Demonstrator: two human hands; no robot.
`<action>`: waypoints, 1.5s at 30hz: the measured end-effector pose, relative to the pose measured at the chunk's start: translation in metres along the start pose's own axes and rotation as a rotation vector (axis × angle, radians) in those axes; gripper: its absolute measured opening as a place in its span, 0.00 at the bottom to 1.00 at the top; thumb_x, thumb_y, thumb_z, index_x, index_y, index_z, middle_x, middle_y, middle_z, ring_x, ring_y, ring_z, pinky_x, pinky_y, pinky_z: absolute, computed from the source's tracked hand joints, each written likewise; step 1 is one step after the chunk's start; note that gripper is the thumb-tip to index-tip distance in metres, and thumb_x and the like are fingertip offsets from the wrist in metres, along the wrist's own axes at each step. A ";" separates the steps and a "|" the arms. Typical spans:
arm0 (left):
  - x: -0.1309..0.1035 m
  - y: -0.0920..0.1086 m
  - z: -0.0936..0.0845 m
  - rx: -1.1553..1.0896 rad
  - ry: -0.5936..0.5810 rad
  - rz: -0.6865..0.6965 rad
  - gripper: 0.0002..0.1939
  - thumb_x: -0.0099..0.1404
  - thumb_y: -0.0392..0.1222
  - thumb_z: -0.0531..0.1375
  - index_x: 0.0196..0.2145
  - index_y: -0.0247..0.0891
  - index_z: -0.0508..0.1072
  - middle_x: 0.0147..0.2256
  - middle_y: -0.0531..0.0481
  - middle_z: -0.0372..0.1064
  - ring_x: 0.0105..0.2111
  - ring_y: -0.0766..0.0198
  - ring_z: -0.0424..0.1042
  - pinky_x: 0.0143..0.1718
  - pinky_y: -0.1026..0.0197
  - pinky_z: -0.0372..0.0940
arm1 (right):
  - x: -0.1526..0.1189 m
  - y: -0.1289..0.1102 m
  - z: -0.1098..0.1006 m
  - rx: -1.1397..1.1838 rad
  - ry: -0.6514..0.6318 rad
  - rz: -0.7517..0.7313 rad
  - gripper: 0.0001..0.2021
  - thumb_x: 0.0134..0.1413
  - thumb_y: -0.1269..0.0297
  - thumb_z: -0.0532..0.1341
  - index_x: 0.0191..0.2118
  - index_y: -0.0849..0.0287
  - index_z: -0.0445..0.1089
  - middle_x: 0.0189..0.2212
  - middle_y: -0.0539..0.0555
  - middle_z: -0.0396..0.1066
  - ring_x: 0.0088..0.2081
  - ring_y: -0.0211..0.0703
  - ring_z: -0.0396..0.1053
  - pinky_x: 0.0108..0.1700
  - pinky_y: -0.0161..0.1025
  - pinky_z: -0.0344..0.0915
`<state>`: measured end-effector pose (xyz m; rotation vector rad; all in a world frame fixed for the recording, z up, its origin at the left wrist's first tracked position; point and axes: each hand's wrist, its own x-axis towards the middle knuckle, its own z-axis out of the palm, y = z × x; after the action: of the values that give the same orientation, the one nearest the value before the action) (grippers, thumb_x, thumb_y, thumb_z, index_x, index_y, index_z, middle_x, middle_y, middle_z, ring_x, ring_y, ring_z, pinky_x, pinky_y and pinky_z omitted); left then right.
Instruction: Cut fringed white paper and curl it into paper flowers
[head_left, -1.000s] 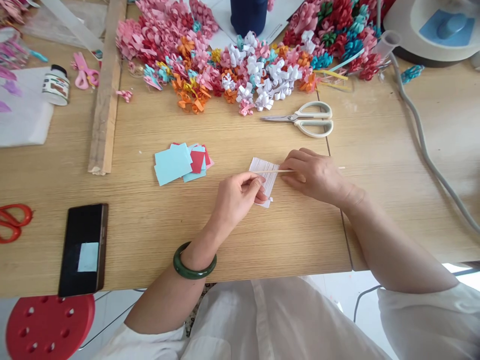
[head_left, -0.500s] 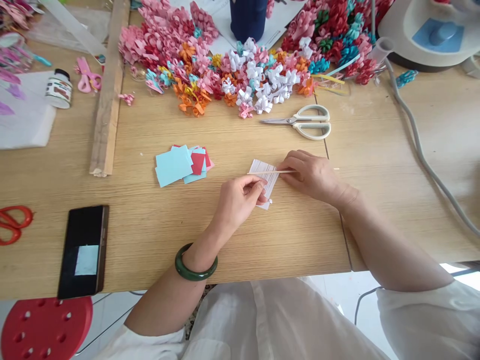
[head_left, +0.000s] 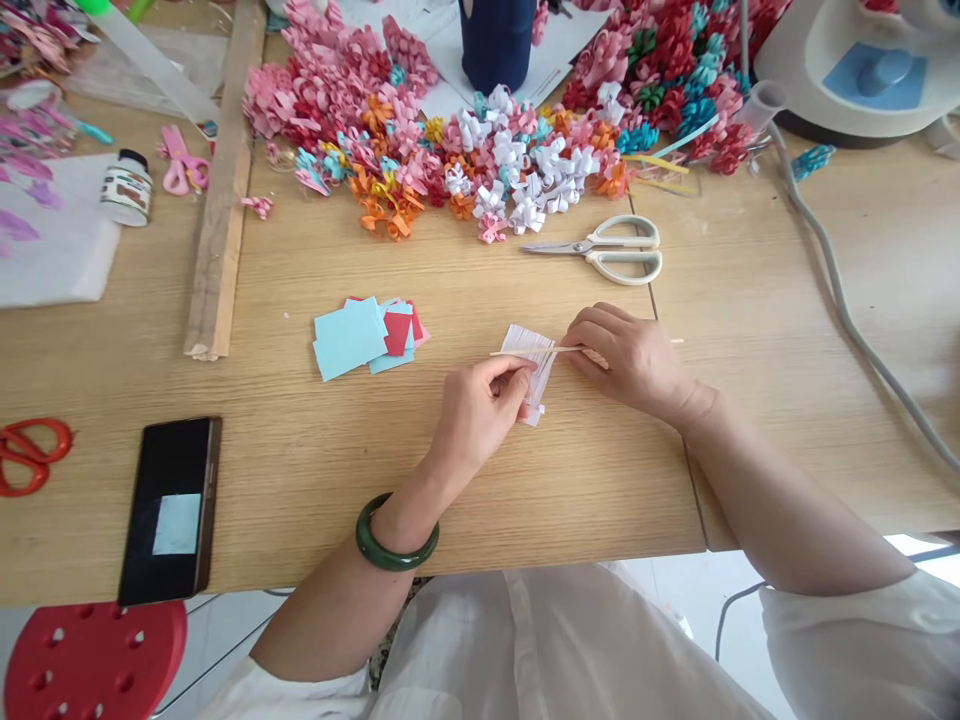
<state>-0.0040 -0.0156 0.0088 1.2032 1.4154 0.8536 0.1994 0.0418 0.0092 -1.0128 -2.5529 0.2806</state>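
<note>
A small white paper piece [head_left: 531, 350], slit into narrow strips, is pinched at its lower part by my left hand [head_left: 484, 408]. My right hand [head_left: 630, 362] is closed round a thin wooden stick [head_left: 529, 351]. The stick's left end crosses over the upper strips, and its other end pokes out to the right of the hand. My fingers hide part of the paper's lower half. Left of my hands lies a loose pile of light blue and red paper cards [head_left: 349, 338]. White-handled scissors [head_left: 622, 250] rest above my right hand.
Many curled paper flowers [head_left: 480, 170] are heaped at the back around a dark blue container [head_left: 495, 45]. A wooden bar [head_left: 221, 200], a phone [head_left: 169, 510] and orange-red scissors [head_left: 34, 455] lie at left. A grey cable [head_left: 847, 290] runs down the right side.
The stick has shifted slightly over the paper strips, with my hands in nearly the same places. The whole view has moved a little.
</note>
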 end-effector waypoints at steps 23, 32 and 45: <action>-0.003 0.001 0.005 -0.040 -0.057 -0.087 0.17 0.61 0.44 0.64 0.47 0.36 0.76 0.25 0.55 0.69 0.15 0.73 0.63 0.13 0.69 0.57 | 0.000 -0.017 -0.003 -0.007 0.072 0.001 0.08 0.64 0.68 0.55 0.36 0.59 0.70 0.34 0.57 0.74 0.36 0.45 0.68 0.33 0.39 0.62; 0.000 0.001 0.003 -0.082 -0.072 -0.066 0.14 0.62 0.48 0.64 0.26 0.37 0.73 0.19 0.57 0.63 0.15 0.75 0.57 0.15 0.69 0.52 | 0.000 -0.025 -0.009 0.304 0.188 0.301 0.07 0.61 0.67 0.58 0.40 0.61 0.73 0.29 0.52 0.72 0.28 0.38 0.65 0.30 0.36 0.60; -0.002 0.002 0.000 0.050 -0.135 0.018 0.22 0.66 0.52 0.60 0.21 0.37 0.66 0.18 0.55 0.61 0.17 0.73 0.58 0.18 0.69 0.51 | -0.002 -0.037 -0.001 0.573 -0.058 0.535 0.13 0.60 0.58 0.60 0.34 0.60 0.79 0.17 0.44 0.57 0.21 0.32 0.50 0.25 0.35 0.46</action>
<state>-0.0040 -0.0172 0.0110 1.2894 1.3246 0.7387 0.1781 0.0141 0.0219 -1.4187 -1.9938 1.1189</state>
